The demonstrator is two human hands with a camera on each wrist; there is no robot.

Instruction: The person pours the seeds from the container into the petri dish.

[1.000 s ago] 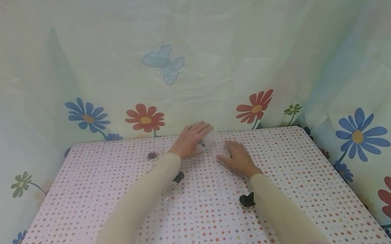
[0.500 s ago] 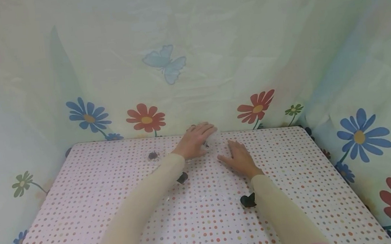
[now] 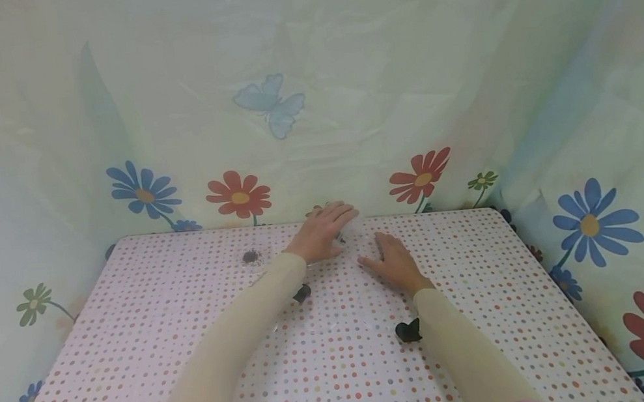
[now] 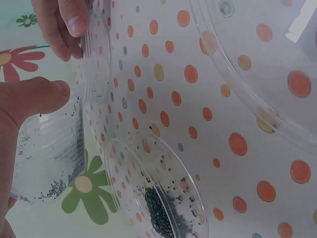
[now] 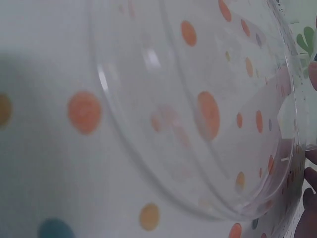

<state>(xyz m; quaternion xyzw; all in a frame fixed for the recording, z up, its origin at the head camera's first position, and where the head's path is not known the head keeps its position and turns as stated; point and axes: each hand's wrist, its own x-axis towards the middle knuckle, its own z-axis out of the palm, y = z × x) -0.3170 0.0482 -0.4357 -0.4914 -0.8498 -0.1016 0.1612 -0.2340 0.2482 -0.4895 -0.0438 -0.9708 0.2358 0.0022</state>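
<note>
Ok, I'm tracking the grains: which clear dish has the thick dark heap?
The small dish left of the left hand: only it has dark grains piled thickly; the large dish shows no pile.

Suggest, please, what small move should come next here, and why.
I would probably tip the clear cup in the left grip slightly toward the small clear dish beside the right grip: dark grains show through the cup's wall, while I can make out no heap of them in that dish.

Can pass over dotted white tabletop (image 3: 514, 292) outside the cream right sleeve (image 3: 467, 349); meets a wide, clear, round plastic dish (image 5: 133, 106) on the inner side.
</note>
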